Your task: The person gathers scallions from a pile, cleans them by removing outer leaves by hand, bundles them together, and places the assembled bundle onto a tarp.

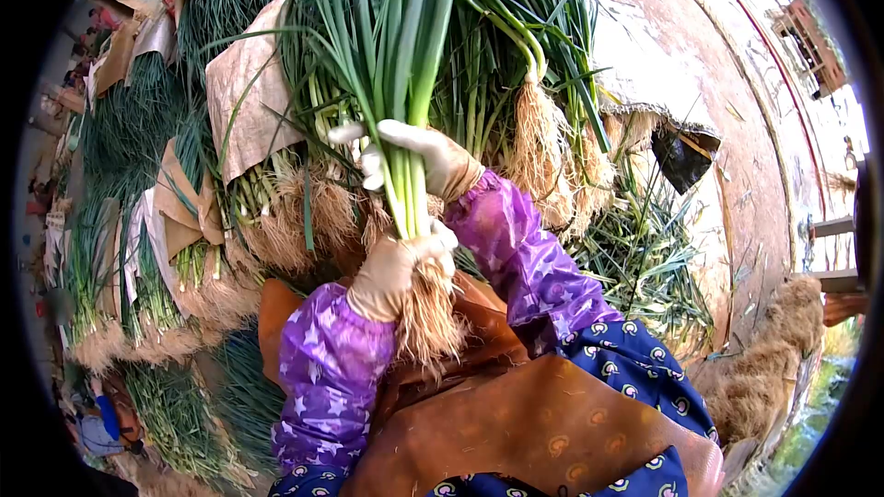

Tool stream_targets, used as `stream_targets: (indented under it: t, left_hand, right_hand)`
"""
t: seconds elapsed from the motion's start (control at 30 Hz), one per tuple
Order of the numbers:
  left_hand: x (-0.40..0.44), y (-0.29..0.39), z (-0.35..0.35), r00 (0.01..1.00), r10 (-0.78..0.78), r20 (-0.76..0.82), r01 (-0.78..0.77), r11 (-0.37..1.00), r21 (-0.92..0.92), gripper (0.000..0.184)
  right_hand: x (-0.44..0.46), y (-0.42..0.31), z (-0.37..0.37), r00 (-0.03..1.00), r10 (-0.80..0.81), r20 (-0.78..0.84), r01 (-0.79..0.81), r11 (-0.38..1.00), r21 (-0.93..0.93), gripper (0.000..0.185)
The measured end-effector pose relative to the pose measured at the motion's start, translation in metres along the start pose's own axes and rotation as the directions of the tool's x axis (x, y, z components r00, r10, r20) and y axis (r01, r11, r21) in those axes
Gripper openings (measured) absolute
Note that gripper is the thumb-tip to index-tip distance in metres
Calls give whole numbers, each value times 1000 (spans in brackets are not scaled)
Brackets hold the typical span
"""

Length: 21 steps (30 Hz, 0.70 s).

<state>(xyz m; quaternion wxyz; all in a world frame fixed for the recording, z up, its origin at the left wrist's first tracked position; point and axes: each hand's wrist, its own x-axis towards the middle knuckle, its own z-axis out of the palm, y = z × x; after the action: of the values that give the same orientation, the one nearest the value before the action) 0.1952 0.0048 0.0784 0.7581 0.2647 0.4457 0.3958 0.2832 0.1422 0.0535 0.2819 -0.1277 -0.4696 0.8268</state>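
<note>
Head view: left hand and right hand clasp smooth, stringy-rooted stalks.

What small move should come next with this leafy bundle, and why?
Probably curl the pale-gloved right hand closer around the long-leaved green bundle: one finger sticks out past it, while the pale-gloved left hand wraps the pale stems just above the stringy tan roots.

1 head view, forward and down, close above the fingers
</note>
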Motion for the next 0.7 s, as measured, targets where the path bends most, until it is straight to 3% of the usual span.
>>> stream_targets:
  t: [0.03, 0.07, 0.1, 0.17, 0.2, 0.23, 0.3, 0.37, 0.4, 0.43, 0.47, 0.5, 0.53, 0.57, 0.6, 0.63, 0.7]
  left_hand:
    - [13, -6, -15, 995, -90, -42, 81, 979, -187, 8]
    - [18, -12, -26, 994, -107, -19, 102, 979, -178, 10]
    - [20, -30, -41, 987, -148, 69, 162, 944, -289, 11]
    - [9, -44, -39, 994, -111, 6, 110, 973, -201, 13]
    - [0, -40, -31, 997, -79, 21, 81, 971, -224, 15]
    - [-5, -43, -31, 998, -19, -55, 13, 993, -113, 16]
    - [-10, -36, -33, 1000, -17, 3, 18, 966, -258, 19]
    - [-7, -32, -38, 997, 68, -44, -77, 969, -237, 29]
    - [-9, -29, -36, 993, 93, -69, -108, 962, -250, 35]
    - [-10, -23, -33, 988, 122, -92, -142, 956, -257, 41]
    - [-11, -20, -30, 982, 124, -139, -149, 971, -187, 48]
    - [-9, -30, -35, 981, 104, -165, -144, 957, -253, 42]
    - [-8, -37, -42, 971, 81, -223, -125, 974, -189, 38]
    - [-9, -40, -47, 958, 61, -279, -100, 987, -127, 34]
    - [-12, -40, -48, 959, -60, -277, -12, 968, -252, 28]
    - [-9, -46, -54, 973, -101, -206, 29, 944, -328, 26]
    - [-13, -44, -54, 979, -55, -195, 0, 962, -272, 26]
  right_hand:
    - [2, 0, -13, 956, -22, -291, -134, 854, -504, 75]
    - [-12, -14, -7, 818, -77, -570, -493, 418, -763, 68]
    - [-22, -5, -38, 777, -515, -362, -361, 107, -926, 55]
    - [-55, -40, -62, 492, -869, -57, -311, -115, -943, 44]
    - [-67, -57, -69, 535, -818, -211, -583, -176, -793, 46]
    - [-72, -62, -91, 561, -703, -437, -659, -60, -750, 39]
    - [-66, -72, -95, 636, -599, -486, -713, -217, -666, 29]
    - [-72, -58, -69, 737, -632, -239, -510, -288, -811, 26]
    - [-72, -58, -20, 809, -495, -318, -514, -330, -792, 24]
    - [-80, -38, 5, 872, -457, -176, -355, -344, -869, 21]
    - [-86, -8, 18, 865, -502, 12, -212, -386, -898, 16]
    - [-92, 9, 42, 954, -280, -111, -226, -420, -879, 4]
    - [-98, 35, 45, 920, -374, 116, 40, -205, -978, 11]
    - [-104, 40, 55, 959, -274, 71, 48, -89, -995, 23]
    - [-105, 43, 54, 966, -242, 96, 156, 243, -957, 22]
    - [-111, 35, 48, 991, -124, 49, 88, 332, -939, 21]
    - [-116, 1, 48, 992, 118, -48, -97, 455, -885, 27]
